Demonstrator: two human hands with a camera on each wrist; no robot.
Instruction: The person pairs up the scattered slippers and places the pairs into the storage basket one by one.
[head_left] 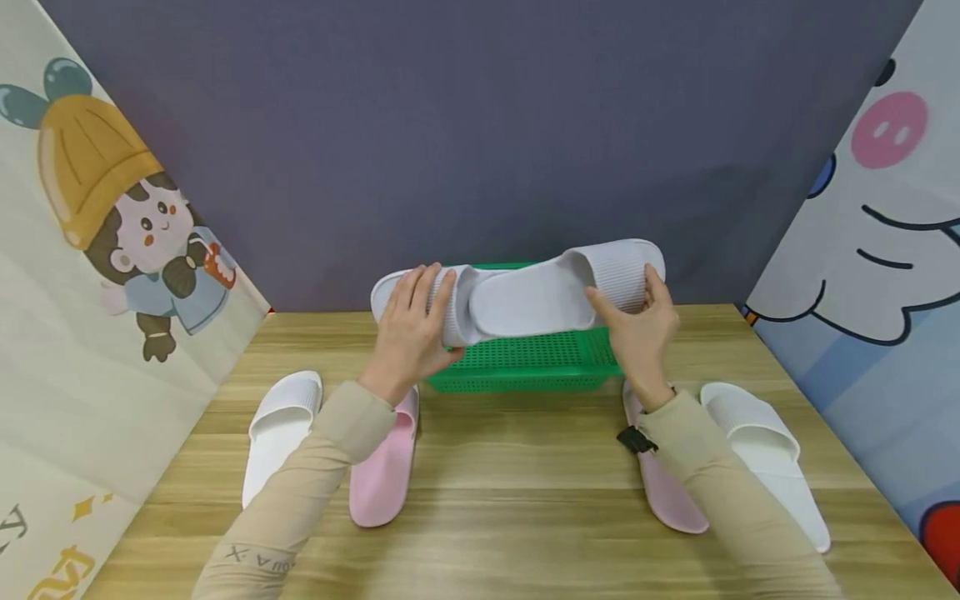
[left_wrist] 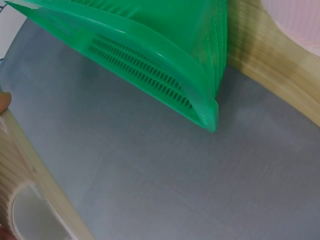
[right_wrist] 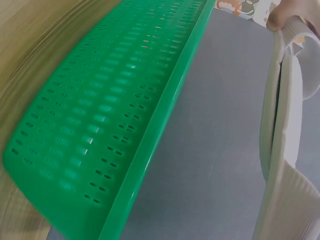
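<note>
Two white slippers are held overlapped end to end over the green basket [head_left: 525, 379] in the head view. My left hand [head_left: 408, 329] grips the left slipper [head_left: 459, 317] at its ribbed strap, fingers over the top and thumb below. At the other end, my right hand [head_left: 641, 333] pinches the strap of the right slipper [head_left: 528, 300]. Their soles lie against each other in the right wrist view, where the slipper pair [right_wrist: 289, 115] runs down the right side. Only part of a slipper [left_wrist: 35, 212] shows at the left wrist view's lower left.
On the wooden table [head_left: 517, 500], a white slipper [head_left: 273, 450] and a pink slipper [head_left: 381, 483] lie at left. Another pink slipper [head_left: 671, 500] and white slipper [head_left: 780, 475] lie at right, partly behind my sleeve. A grey wall [head_left: 480, 125] stands behind the basket.
</note>
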